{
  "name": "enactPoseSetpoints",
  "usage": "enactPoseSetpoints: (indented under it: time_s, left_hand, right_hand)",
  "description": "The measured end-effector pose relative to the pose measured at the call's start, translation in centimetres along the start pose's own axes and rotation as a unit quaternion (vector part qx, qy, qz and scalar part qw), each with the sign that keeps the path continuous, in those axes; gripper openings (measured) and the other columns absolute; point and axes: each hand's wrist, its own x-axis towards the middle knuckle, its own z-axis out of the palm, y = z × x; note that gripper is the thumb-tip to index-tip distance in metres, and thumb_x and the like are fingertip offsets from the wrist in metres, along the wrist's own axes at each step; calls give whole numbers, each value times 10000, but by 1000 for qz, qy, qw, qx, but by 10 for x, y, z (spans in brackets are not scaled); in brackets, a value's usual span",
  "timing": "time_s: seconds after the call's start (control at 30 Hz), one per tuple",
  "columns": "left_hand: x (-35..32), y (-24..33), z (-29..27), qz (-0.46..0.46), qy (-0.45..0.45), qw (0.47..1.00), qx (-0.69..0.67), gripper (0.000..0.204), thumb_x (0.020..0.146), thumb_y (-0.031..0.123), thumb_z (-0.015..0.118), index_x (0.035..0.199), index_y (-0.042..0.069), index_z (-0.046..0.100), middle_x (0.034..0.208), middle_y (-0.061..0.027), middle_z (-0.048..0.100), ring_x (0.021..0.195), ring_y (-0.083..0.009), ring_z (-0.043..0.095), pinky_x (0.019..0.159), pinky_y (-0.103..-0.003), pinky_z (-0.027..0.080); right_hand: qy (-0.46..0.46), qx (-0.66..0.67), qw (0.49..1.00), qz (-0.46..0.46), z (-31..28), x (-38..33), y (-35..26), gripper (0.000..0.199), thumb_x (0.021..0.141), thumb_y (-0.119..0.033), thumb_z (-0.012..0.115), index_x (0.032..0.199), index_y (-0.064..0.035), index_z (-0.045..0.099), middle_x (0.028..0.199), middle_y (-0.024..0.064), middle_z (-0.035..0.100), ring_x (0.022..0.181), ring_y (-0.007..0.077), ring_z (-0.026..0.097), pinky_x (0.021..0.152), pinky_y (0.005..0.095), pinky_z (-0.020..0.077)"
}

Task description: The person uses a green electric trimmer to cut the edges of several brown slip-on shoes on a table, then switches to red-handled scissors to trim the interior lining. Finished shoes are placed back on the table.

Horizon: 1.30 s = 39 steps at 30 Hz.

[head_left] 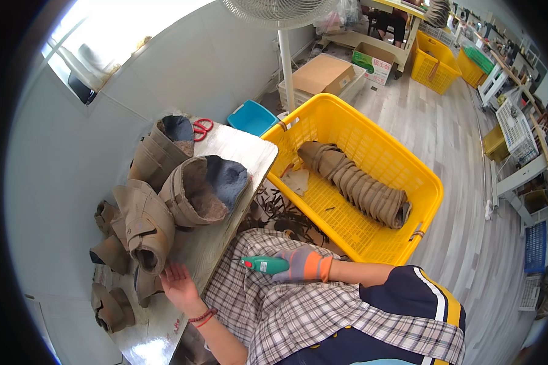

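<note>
My bare left hand point(179, 287) lies palm up at the table edge, its fingers stretched out beside a brown shoe upper point(141, 222). Whether the fingertips touch it, I cannot tell. In a grey and orange glove, my right hand point(304, 265) grips a green handheld tool point(265, 264) with a red button, above my checked apron point(286, 304). The tool's exact kind does not show. Farther up the table stand a fleece-lined upper point(195, 198) with a dark blue inner side and another similar upper point(155, 158). Smaller brown pieces point(108, 309) lie along the wall side.
Red-handled scissors point(203, 129) rest on the white table point(240, 146). A yellow basket point(353, 125) holds a nested row of brown uppers point(359, 182). Dark scraps point(280, 213) lie beneath. A blue bin point(252, 118), a fan point(280, 12) and a cardboard box point(324, 74) stand behind.
</note>
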Motion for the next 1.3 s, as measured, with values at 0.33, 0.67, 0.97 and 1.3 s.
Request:
enactPoseSetpoints:
  time_s: [0.33,0.67,0.97,1.3]
  left_hand:
    - [-6,10,-28,63,126,990,14,271,873,257,633,998,31,554,908,-77,567,818,-213,541,752,-344,454]
    - [36,23,-39,-34,147,977,-151,327,815,328,696,960,57,586,891,-71,613,840,-204,545,745,-350,429]
    - [-37,39,-28,315,152,934,71,471,892,278,589,1233,-37,506,1228,-119,546,1093,-245,525,936,-361,415]
    - [-46,45,-74,271,243,873,325,369,834,299,705,877,-33,550,932,-78,595,832,-150,539,782,-304,448]
  right_hand:
    - [45,1,998,-40,15,9,8,713,724,-672,589,1075,-51,587,813,149,669,713,295,658,658,383,514]
    - [28,15,999,-18,7,8,0,748,707,-662,619,1146,-57,593,899,142,679,793,268,666,706,343,511]
    - [43,18,999,7,8,12,0,697,684,-563,707,1158,-66,591,929,165,676,841,280,663,773,349,512]
    - [49,-17,999,-3,22,18,6,677,697,-544,707,1136,-42,593,901,147,681,817,278,663,756,338,514]
